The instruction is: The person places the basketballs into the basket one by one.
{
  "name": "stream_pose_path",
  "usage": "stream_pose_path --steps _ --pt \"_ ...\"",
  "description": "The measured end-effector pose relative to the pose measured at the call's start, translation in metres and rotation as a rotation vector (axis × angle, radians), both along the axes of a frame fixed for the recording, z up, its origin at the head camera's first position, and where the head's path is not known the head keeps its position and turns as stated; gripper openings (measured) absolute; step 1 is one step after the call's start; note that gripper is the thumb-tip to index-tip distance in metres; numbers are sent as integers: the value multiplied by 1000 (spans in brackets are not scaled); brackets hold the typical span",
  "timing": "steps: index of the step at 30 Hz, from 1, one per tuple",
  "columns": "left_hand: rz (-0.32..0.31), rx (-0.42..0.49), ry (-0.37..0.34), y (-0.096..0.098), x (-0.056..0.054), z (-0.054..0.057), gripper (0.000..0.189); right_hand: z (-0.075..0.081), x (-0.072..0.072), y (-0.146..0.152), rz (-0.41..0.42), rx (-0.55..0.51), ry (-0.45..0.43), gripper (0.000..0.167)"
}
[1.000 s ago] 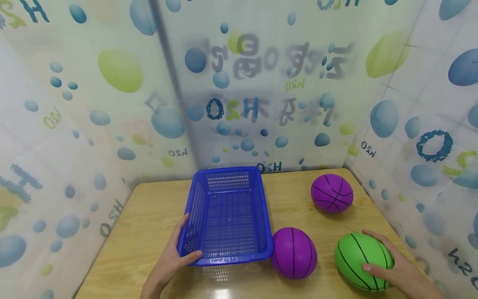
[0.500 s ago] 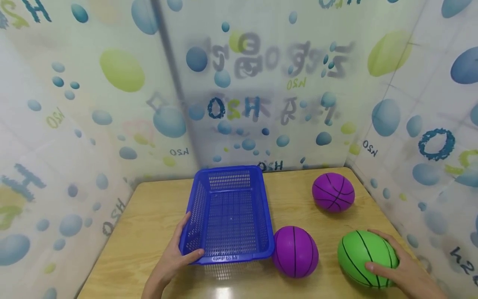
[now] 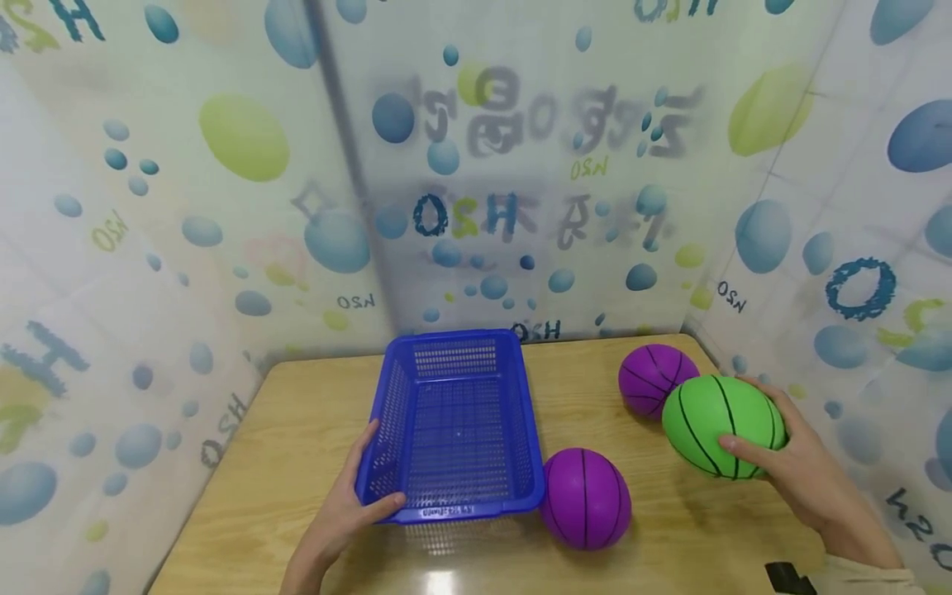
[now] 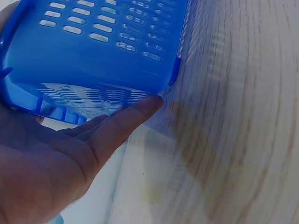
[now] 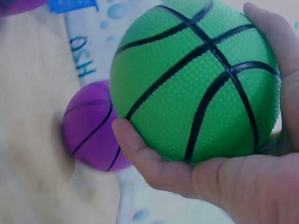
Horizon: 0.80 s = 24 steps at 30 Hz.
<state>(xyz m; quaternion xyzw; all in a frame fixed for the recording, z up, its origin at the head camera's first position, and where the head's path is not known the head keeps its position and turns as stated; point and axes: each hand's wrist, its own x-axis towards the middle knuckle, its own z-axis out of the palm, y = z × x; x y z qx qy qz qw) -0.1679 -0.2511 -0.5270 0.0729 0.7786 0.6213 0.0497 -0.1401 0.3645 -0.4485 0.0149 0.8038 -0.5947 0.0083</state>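
My right hand (image 3: 806, 467) grips a green ball (image 3: 717, 426) with black basketball lines, thumb on its near side and fingers round the far right. The ball is raised over the table, its shadow below, and partly covers a purple ball (image 3: 649, 378) at the back right. My left hand (image 3: 345, 500) holds the near left corner of a blue plastic basket (image 3: 531, 446), thumb over the rim. In the left wrist view its fingers (image 4: 126, 122) lie along the basket's outer wall. Inside, the basket shows its bare mesh floor. A second purple ball (image 3: 585, 500) sits close against the basket's right side.
The wooden table (image 3: 297, 430) carries the basket and both purple balls. A patterned curtain (image 3: 476, 281) with bubbles and letters rises behind the table's far edge and along both sides.
My right hand has lifted the green ball up off the table and away from me, so it now overlaps the far purple ball. The left hand and basket have stayed in place.
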Motion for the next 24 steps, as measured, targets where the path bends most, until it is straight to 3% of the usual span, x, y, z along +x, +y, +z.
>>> stream_pose_path --steps 6,16,24 --pt "-17 12 6 -1 -1 -1 119 24 -26 -27 14 -46 90 94" --pt "-17 9 23 -2 -3 -2 119 58 -65 -96 90 -106 132 100" --pt "7 1 23 -3 -1 -3 119 74 -83 -147 168 -146 155 101"
